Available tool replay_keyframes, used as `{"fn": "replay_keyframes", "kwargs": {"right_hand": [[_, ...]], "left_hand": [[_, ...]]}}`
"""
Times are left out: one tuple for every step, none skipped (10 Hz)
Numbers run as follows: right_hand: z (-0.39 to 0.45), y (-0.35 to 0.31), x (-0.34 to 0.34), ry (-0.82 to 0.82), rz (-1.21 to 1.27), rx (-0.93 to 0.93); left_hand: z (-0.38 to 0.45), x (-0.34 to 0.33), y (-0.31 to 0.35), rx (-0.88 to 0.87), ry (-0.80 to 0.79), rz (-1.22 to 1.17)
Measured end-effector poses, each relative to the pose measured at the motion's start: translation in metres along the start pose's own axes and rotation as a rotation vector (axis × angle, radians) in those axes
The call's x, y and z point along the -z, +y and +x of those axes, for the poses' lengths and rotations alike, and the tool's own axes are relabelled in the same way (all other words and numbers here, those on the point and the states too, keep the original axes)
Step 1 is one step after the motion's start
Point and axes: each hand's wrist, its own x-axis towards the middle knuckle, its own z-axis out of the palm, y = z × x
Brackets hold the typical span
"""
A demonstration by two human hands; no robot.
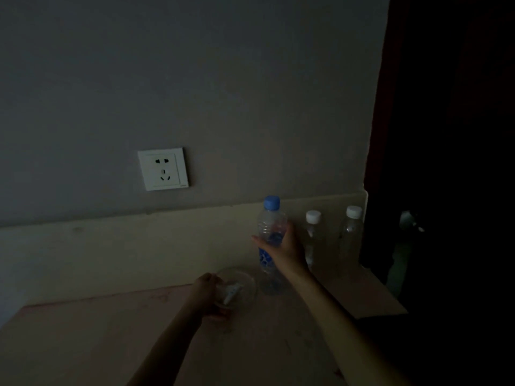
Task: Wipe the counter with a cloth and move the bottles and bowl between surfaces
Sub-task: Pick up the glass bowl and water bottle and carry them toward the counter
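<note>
The scene is dim. My right hand [284, 247] grips a clear blue-capped bottle [271, 215] with a blue label around its middle; the bottle stands upright near the back of the pale counter [111, 344]. My left hand [206, 295] holds the near left rim of a clear glass bowl [246, 284] that has a small white object inside. Two clear white-capped bottles [313, 232] [352, 235] stand to the right against the backsplash. No cloth is in sight.
A white wall socket [163, 169] sits on the grey wall above the cream backsplash [111, 246]. The counter ends at the right beside a dark doorway or panel [446, 162]. A pale green shape [401, 263] shows in the dark there.
</note>
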Motion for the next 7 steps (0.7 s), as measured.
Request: {"fn": "replay_keyframes", "kwargs": {"right_hand": [[-0.002, 0.002, -0.004, 0.031, -0.003, -0.005], [-0.007, 0.002, -0.006, 0.037, -0.001, 0.008], [-0.007, 0.005, -0.005, 0.033, -0.032, -0.001], [-0.011, 0.006, -0.005, 0.051, -0.039, 0.003], [-0.021, 0.001, -0.001, 0.075, -0.077, -0.005], [-0.030, 0.003, 0.000, 0.100, -0.136, 0.018], [-0.054, -0.008, 0.004, 0.114, -0.174, 0.043]], "left_hand": [[0.029, 0.004, -0.018, -0.115, 0.040, 0.417], [0.006, 0.010, -0.006, 0.125, -0.058, 0.018], [0.001, 0.005, 0.000, 0.121, 0.032, 0.045], [-0.007, 0.004, 0.003, 0.043, 0.097, 0.082], [-0.012, 0.010, 0.003, 0.052, 0.101, 0.066], [-0.019, 0.016, 0.002, 0.037, 0.097, 0.070], [-0.033, 0.025, 0.005, 0.058, 0.110, 0.083]]}}
